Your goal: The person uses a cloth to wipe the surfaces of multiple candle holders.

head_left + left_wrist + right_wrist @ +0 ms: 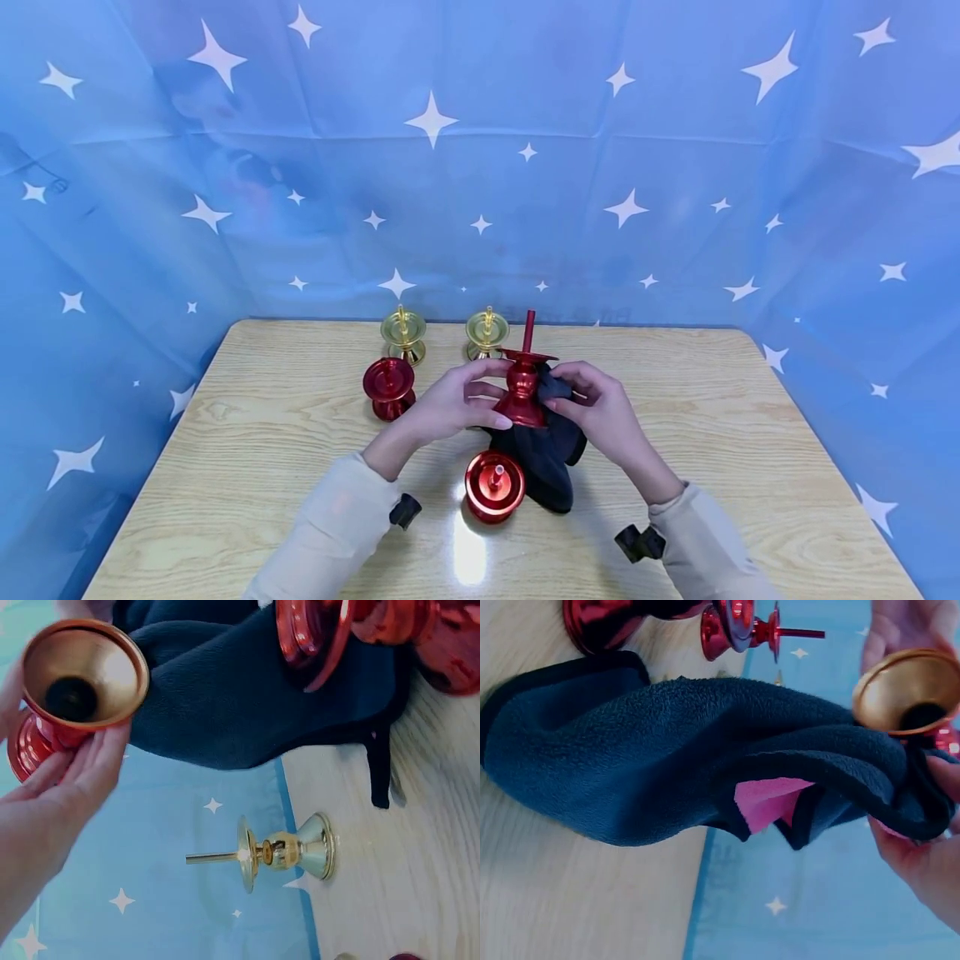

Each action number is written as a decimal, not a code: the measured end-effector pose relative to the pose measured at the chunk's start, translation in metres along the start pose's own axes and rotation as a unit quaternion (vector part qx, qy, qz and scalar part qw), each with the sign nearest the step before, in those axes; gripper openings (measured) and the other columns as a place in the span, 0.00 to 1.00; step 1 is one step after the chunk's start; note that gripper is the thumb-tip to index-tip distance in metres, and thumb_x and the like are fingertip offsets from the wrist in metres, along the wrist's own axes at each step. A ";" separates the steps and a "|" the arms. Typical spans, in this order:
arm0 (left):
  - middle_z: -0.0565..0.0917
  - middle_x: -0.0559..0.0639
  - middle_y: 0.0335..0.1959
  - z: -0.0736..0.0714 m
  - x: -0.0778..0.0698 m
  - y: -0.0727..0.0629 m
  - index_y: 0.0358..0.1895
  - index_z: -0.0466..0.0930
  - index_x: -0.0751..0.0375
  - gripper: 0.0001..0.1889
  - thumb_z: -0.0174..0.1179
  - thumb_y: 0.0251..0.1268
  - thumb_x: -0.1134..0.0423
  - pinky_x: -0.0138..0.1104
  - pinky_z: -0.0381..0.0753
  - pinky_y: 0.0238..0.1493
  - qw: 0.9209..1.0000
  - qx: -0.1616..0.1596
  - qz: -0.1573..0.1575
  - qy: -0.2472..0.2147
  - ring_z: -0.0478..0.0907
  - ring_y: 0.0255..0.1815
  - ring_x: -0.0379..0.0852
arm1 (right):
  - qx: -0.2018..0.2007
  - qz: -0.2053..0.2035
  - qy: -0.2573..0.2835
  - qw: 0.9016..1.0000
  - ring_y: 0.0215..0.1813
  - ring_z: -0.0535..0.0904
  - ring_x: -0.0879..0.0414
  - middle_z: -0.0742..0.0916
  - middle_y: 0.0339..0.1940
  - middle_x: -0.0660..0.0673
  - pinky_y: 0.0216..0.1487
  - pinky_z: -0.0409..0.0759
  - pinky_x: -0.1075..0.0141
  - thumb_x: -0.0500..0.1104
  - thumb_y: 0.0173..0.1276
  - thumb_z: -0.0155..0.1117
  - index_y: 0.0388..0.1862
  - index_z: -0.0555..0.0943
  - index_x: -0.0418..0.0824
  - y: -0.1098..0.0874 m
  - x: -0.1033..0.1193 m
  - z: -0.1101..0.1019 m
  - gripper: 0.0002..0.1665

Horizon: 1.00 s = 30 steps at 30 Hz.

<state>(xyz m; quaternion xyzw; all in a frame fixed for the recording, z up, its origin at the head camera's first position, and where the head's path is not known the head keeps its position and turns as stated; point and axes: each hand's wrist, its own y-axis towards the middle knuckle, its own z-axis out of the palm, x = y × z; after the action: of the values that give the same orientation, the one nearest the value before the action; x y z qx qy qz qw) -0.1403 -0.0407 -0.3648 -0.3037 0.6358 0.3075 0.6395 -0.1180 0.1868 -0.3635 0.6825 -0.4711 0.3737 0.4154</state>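
Observation:
A red metal candle holder [522, 381] with an upright rod is held above the table by my left hand [450, 406], whose fingers and thumb grip its side. Its hollow gold-coloured underside [112, 656] faces the left wrist camera. My right hand [603, 412] pinches a dark cloth [534, 467] against the right side of the holder. The rest of the cloth hangs down to the table, and a pink patch [761, 801] shows in its folds. Another red candle holder [495, 487] stands in front, close to the hanging cloth.
Two gold candle holders [403, 333] stand along the back of the wooden table [255, 467]. A third red candle holder [389, 387] stands at the left, near my left forearm. Behind the table hangs a blue curtain [480, 183] with white stars.

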 end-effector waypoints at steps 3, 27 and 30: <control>0.68 0.59 0.60 0.002 0.000 0.002 0.63 0.62 0.67 0.33 0.64 0.52 0.73 0.37 0.78 0.48 0.999 -0.032 -0.017 0.022 0.73 0.53 0.53 | -0.008 -0.005 -0.003 1.000 0.42 0.79 0.59 0.83 0.40 0.37 0.44 0.79 0.69 0.25 0.53 0.64 0.45 0.77 0.31 0.000 0.004 -0.001 0.18; 0.66 0.59 0.61 -0.001 -0.001 0.000 0.63 0.61 0.67 0.33 0.63 0.53 0.74 0.38 0.77 0.48 1.000 -0.014 -0.019 0.000 0.72 0.54 0.53 | 0.020 -0.024 -0.016 0.999 0.43 0.79 0.52 0.82 0.38 0.37 0.42 0.80 0.65 0.25 0.54 0.64 0.42 0.74 0.31 0.001 -0.004 0.000 0.16; 0.67 0.59 0.61 0.000 0.001 0.001 0.63 0.62 0.67 0.33 0.64 0.53 0.74 0.38 0.77 0.49 0.999 -0.017 -0.026 0.007 0.73 0.54 0.53 | 0.019 -0.031 -0.048 0.998 0.42 0.79 0.49 0.83 0.38 0.39 0.42 0.80 0.62 0.26 0.54 0.65 0.41 0.75 0.33 0.001 -0.006 0.001 0.15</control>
<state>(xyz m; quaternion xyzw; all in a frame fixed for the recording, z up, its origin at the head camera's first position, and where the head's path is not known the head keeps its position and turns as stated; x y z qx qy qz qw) -0.1407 -0.0400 -0.3659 -0.3334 0.6266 0.2995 0.6376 -0.1206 0.1873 -0.3688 0.7213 -0.4623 0.3365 0.3908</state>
